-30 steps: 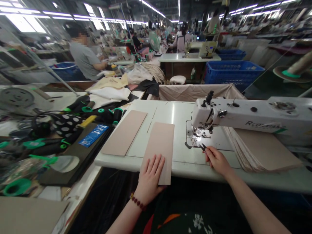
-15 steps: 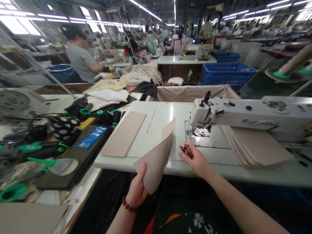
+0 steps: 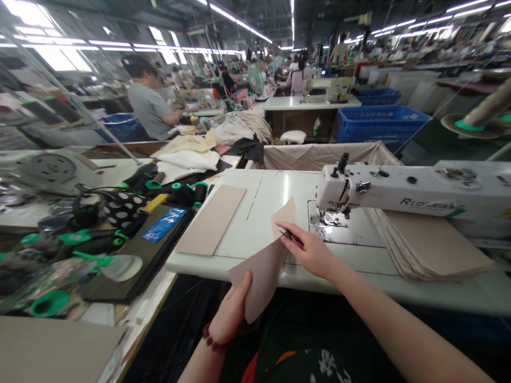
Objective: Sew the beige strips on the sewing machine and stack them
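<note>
My left hand (image 3: 229, 311) grips the near end of a thin beige fabric panel (image 3: 259, 279), thumb on top. The panel bends upward and leans over the table's front edge. My right hand (image 3: 309, 250) is closed around small thread snips (image 3: 292, 238) with a dark purplish handle and pointed metal tip. Its fingertips are at the panel's right edge; whether they also pinch the panel I cannot tell. Left of the hands, a flat beige panel (image 3: 213, 221) lies on the white sewing table (image 3: 263, 186). The sewing machine (image 3: 335, 191) stands to the right, its needle area beyond my right hand.
A stack of beige panels (image 3: 435, 244) lies under the machine arm. Black thread spools (image 3: 199, 192), a blue packet (image 3: 164, 224) and a dark board (image 3: 120, 279) crowd the left table. Behind are a cloth-lined bin (image 3: 319, 155), a blue crate (image 3: 379, 125) and a seated person (image 3: 149, 109).
My right hand has moved left with the snips, up to the panel's edge. My left hand still holds the panel. The whole view has shifted slightly.
</note>
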A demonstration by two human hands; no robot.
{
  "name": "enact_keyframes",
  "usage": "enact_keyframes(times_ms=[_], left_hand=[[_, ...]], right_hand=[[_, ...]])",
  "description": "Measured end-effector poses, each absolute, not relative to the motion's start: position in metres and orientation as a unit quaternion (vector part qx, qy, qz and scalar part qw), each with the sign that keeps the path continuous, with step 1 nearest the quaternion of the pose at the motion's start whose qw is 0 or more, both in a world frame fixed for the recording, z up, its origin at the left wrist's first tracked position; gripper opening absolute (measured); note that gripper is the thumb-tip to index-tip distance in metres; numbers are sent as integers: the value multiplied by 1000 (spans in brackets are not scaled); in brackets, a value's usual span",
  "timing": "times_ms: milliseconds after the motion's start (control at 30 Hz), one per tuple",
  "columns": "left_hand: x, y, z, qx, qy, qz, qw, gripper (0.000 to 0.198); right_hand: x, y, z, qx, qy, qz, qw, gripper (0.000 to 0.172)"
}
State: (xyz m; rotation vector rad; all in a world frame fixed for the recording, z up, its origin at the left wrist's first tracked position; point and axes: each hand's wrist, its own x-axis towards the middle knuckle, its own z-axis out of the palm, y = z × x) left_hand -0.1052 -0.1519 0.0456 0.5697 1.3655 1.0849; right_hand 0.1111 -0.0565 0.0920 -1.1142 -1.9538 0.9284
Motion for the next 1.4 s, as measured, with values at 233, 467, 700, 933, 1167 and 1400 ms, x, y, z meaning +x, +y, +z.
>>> enact_keyframes(times_ms=[233,467,700,933,1167,1400], left_hand=[[-80,-155,77,774,472,243,345,54],[-57,-162,31,862,440,69,241,96],[-52,-164,19,871,439,28,218,92],[-51,-165,15,873,439,31,210,92],[-51,-164,13,872,440,40,209,92],[-53,-161,28,830,446,80,325,88]], right_hand=[[132,-59,63,-472,-661,444,379,33],[156,-79,-4,-517,-555,544,358,26],[165,-90,-15,-555,-539,534,340,28],[171,-97,-5,-548,-561,542,302,28],[187,-103,7,-612,-667,350,240,24],[184,-101,8,-556,-690,395,241,25]])
